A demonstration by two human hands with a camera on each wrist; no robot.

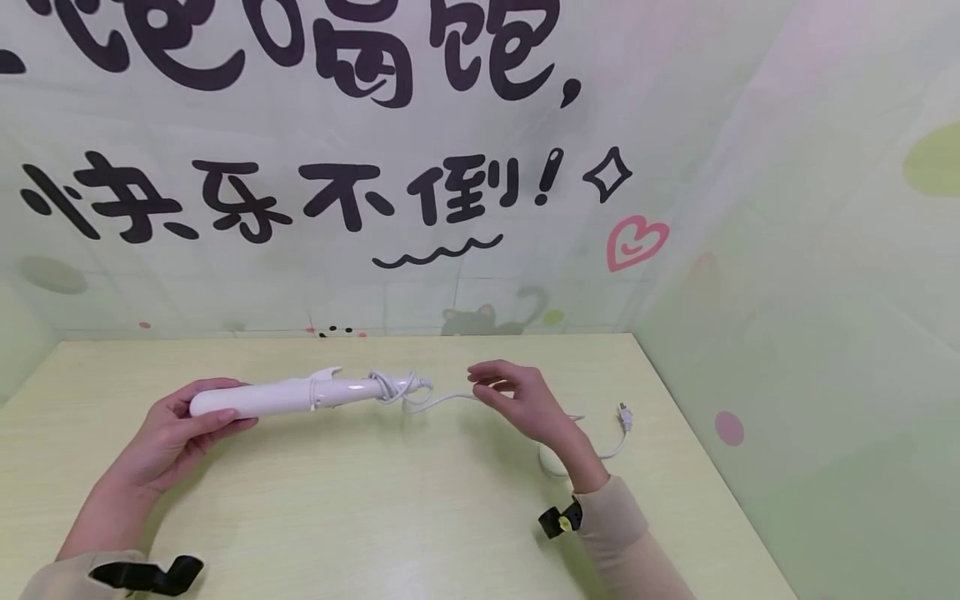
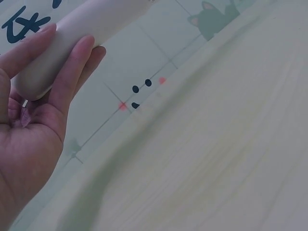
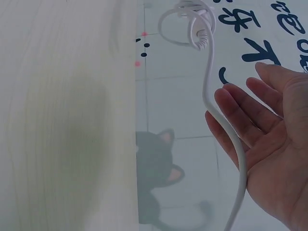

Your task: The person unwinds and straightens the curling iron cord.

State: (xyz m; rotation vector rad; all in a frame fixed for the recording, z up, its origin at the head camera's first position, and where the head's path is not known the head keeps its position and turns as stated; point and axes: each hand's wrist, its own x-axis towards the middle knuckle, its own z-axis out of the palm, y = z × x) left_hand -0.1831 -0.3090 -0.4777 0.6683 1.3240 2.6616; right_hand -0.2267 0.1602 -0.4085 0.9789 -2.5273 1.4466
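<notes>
My left hand grips the thick rounded end of a white curling iron, with the thumb along the near side. Raised over the table, the iron points to the right, and a small lever sticks up at its middle. In the left wrist view the fingers wrap the smooth white barrel. Loops of the white cord are wound about the iron's thin end. To the right of that end hangs my right hand, fingers loosely bent and apart. The cord runs down across its palm in the right wrist view, not gripped.
The cord's far part lies on the pale wooden table at the right, ending in a two-pin plug. A printed wall sheet stands along the back edge, and another wall panel borders the right side.
</notes>
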